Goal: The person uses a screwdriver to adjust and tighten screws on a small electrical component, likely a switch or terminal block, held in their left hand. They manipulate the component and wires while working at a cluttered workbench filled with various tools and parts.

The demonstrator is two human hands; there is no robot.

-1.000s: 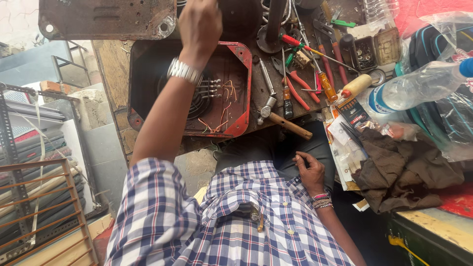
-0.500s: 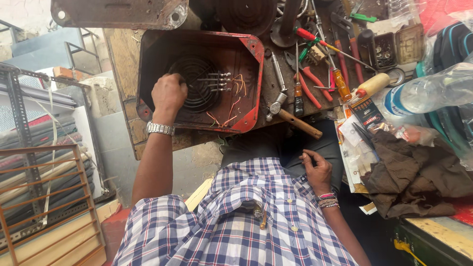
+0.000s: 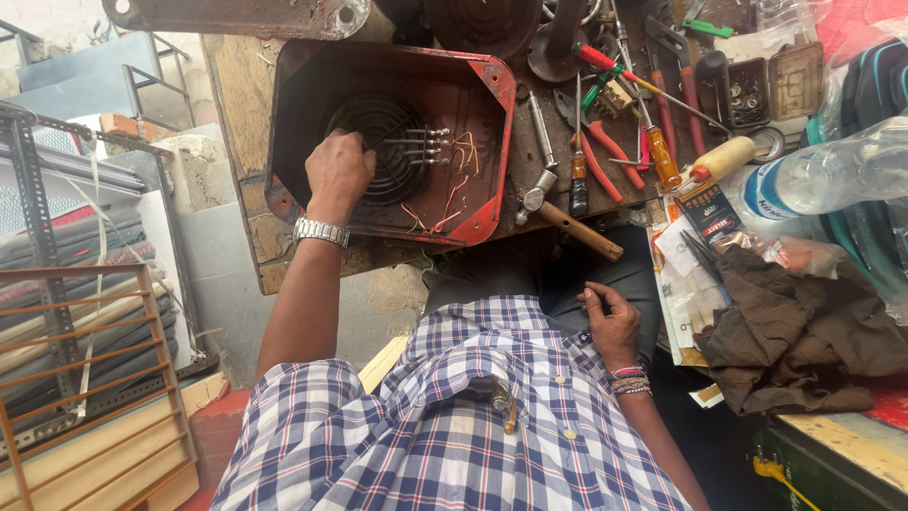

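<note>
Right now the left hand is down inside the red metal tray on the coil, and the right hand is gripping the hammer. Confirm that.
Not quite. The head view shows the left hand inside the red metal tray on the coil, but the right hand rests on the person's lap. The hammer lies untouched on the bench.

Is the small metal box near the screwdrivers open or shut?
Open. The small metal box has its lid swung aside, and small metal parts show inside.
</note>
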